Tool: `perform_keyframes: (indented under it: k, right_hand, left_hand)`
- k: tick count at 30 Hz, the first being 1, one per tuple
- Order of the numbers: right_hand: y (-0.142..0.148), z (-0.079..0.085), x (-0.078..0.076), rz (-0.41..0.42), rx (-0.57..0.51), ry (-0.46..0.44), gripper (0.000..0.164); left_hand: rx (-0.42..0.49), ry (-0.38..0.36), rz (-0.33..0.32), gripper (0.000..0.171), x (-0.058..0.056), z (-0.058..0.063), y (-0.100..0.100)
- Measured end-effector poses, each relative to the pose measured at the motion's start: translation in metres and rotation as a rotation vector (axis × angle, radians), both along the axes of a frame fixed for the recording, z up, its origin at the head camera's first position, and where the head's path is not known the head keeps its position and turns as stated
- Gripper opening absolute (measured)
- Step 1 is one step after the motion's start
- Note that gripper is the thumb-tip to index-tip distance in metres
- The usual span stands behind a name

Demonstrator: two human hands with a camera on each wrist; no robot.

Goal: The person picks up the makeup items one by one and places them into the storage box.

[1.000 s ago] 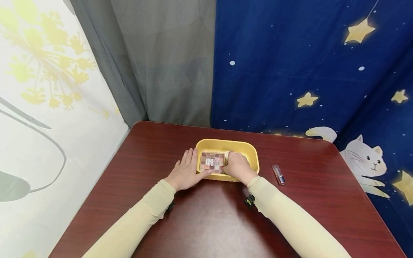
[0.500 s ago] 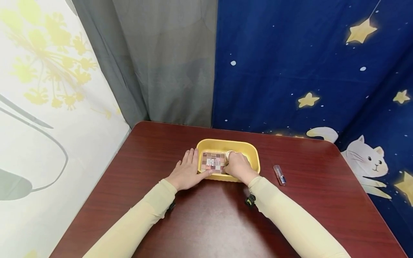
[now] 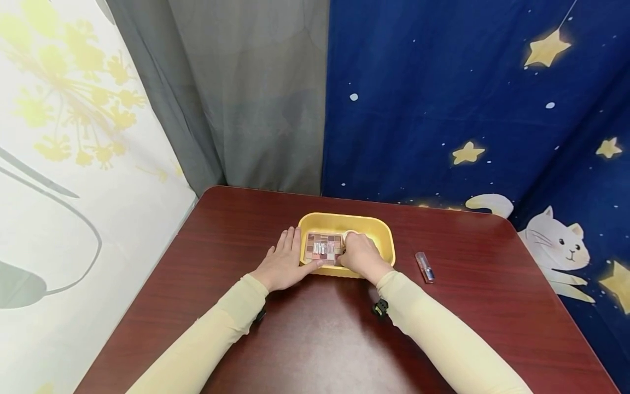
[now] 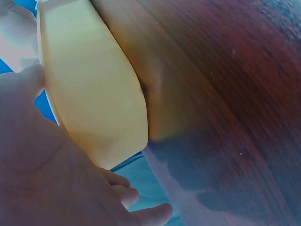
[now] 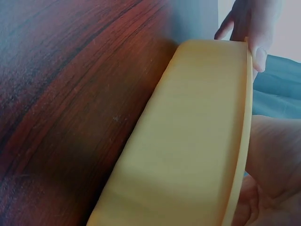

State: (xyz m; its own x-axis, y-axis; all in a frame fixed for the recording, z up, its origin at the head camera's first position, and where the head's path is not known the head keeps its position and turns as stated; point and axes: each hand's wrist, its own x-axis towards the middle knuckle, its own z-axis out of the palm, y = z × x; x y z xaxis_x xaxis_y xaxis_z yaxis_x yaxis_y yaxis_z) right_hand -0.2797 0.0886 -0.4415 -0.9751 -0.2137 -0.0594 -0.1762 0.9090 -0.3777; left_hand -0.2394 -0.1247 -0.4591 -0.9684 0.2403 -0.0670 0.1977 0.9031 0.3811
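A yellow plastic basket [image 3: 339, 220] stands on the table. Its smooth outer wall fills much of the left wrist view. In its left half lies an eyeshadow palette [image 3: 322, 249] with a grid of brown and pink squares. My left hand [image 3: 281, 265] rests against the basket's left end, fingers straight, with the thumb at the front rim. Reaching inside the basket, my right hand [image 3: 364, 256] has its fingers curled down on a small round white-edged thing [image 3: 346, 235] beside the palette. Most of that thing is hidden under the hand.
To the right of the basket, a lipstick tube [image 3: 425, 267] with a clear end lies on the dark red wooden table [image 3: 472, 295]. Grey and blue curtains [image 3: 394, 109] hang behind the table's far edge.
Both hands keep nearly the same place. The right fingers shift slightly at the round thing by the palette. The basket, palette and lipstick tube stay put.
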Motion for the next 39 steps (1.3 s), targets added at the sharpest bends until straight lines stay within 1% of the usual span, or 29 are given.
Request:
perform_keyframes:
  k: [5,9,15,17,20,24,28,32,36,39]
  right_hand:
    - [0.003,0.007,0.002,0.002,-0.003,-0.005,0.021]
    - [0.005,0.012,0.004,0.014,-0.001,0.015,0.021]
    - [0.013,0.021,0.009,0.031,0.011,0.06,0.019]
    - [0.018,0.024,0.011,0.025,0.007,0.058,0.023]
    - [0.026,0.026,0.015,0.007,0.0,0.047,0.033]
    - [0.038,0.026,0.019,-0.006,-0.011,0.052,0.036]
    - [0.047,0.02,0.023,0.027,-0.023,0.071,0.035]
    - [0.054,0.017,0.028,0.095,-0.064,0.118,0.033]
    - [0.067,0.016,0.036,0.156,-0.141,0.19,0.028]
    - [0.081,0.016,0.04,0.177,-0.197,0.268,0.025]
  left_hand:
    - [0.006,0.0,-0.011,0.111,0.0,0.001,0.0]
    - [-0.007,0.011,-0.015,0.111,0.0,-0.001,-0.002]
    - [-0.04,0.073,-0.032,0.109,0.0,-0.005,-0.003]
    - [-0.045,0.089,-0.035,0.109,0.0,-0.005,-0.003]
    - [-0.039,0.093,-0.035,0.109,0.001,-0.004,-0.002]
    - [-0.027,0.102,-0.033,0.109,0.002,-0.003,-0.002]
    - [-0.02,0.11,-0.025,0.108,0.003,-0.003,-0.003]
    - [-0.008,0.117,-0.028,0.107,0.002,-0.003,-0.004]
    - [-0.008,0.119,-0.036,0.107,0.003,-0.004,-0.004]
    - [-0.008,0.12,-0.035,0.107,0.004,-0.004,-0.004]
